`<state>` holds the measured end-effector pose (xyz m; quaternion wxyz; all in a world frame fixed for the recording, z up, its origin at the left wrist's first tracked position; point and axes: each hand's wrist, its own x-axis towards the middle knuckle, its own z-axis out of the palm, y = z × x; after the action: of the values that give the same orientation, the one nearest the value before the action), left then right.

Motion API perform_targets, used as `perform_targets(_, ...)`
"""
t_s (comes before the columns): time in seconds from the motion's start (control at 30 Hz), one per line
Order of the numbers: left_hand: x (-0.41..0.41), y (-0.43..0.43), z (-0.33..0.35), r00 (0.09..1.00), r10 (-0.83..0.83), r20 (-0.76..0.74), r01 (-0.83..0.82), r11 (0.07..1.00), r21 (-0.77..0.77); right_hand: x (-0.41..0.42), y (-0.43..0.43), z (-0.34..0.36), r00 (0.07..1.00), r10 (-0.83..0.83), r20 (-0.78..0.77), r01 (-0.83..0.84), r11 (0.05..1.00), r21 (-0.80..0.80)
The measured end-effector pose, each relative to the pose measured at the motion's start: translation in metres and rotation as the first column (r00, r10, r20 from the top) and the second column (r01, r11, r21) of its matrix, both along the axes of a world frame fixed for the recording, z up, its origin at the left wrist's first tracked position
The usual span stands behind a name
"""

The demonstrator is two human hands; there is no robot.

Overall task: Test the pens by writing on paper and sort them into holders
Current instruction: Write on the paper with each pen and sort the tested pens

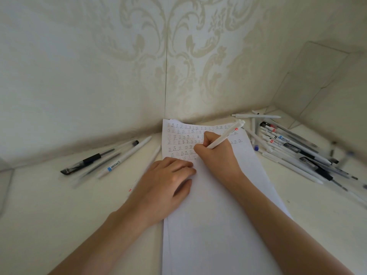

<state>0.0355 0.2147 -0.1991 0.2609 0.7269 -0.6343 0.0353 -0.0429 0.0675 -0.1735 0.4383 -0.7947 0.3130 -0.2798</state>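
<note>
The patterned wall [99, 66] forms a corner behind the work area and takes up the upper half of the view. The pale desk [49, 205] runs along the base of this wall. The paper [214, 225], a white sheet with at least one further sheet under it, lies on the desk at centre and extends from the wall toward the person. Its upper part carries rows of handwritten characters [184, 133] in dark and red ink; its lower part is blank. The right pile of pens [297, 153] lies loose on the desk to the right of the paper, with the pens overlapping at mixed angles. The left group of pens [111, 157] lies on the desk to the left of the paper, spread out and roughly parallel. One single white pen [153, 157] lies just beside the left edge of the paper. The left grip [164, 185] rests palm down across that left edge, fingers relaxed and pressing on the sheet, holding nothing. The right grip [216, 155] rests on the paper below the written rows, its fingers curled around the white pen [226, 135]. The pen's tip is hidden by the fingers at the lowest written rows; its barrel slants up and to the right.
</note>
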Motion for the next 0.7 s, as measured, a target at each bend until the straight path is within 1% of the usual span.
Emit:
perform_targets(0.3, 0.0002, -0.0003, -0.0002, 1.0, 0.002, 0.001, -0.002, 1.0, 0.01, -0.0004, -0.0017, -0.0001, 1.0, -0.009, -0.006, 0.009, 1.0, 0.018)
perform_targets(0.57, -0.0007, 0.0004, 0.0006, 1.0, 0.002, -0.007, -0.002, 1.0, 0.014, -0.0007, 0.0014, 0.0033, 0.999, 0.016, -0.038, -0.017, 1.0, -0.015)
perform_targets(0.7, -0.0005, 0.0003, 0.0004, 1.0, 0.001, -0.019, -0.001, 1.0, 0.005, 0.0005, 0.0014, 0.0023, 0.998, -0.026, -0.061, 0.024, 0.999, -0.034)
